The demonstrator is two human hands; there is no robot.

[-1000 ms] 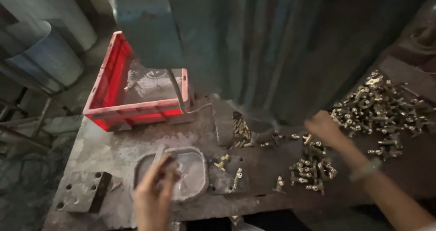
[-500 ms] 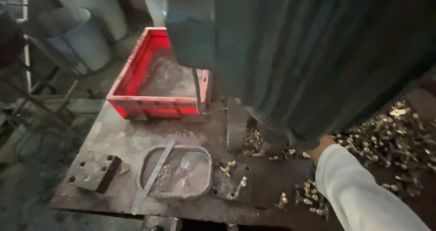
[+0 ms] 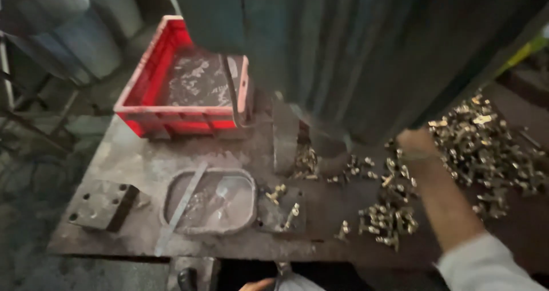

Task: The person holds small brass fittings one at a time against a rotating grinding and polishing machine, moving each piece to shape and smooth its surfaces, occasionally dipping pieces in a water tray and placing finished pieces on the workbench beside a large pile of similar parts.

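Beside brass fittings pile (image 3: 486, 142), right hand (image 3: 414, 142) reaches; fingers' state unclear; left hand (image 3: 257, 285) barely visible.

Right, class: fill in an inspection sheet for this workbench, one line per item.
Surface: bench, grimy metal plate.
Job's things: brass parts in a big pile and a smaller heap.
Clutter: red crate, oval tray with a flat strip across it, drilled block.
Grippers: right hand reaching between the piles, grip unclear; left hand barely in view at the bottom edge.
Cables: nothing seen.
Surroundings: dark machine body behind.
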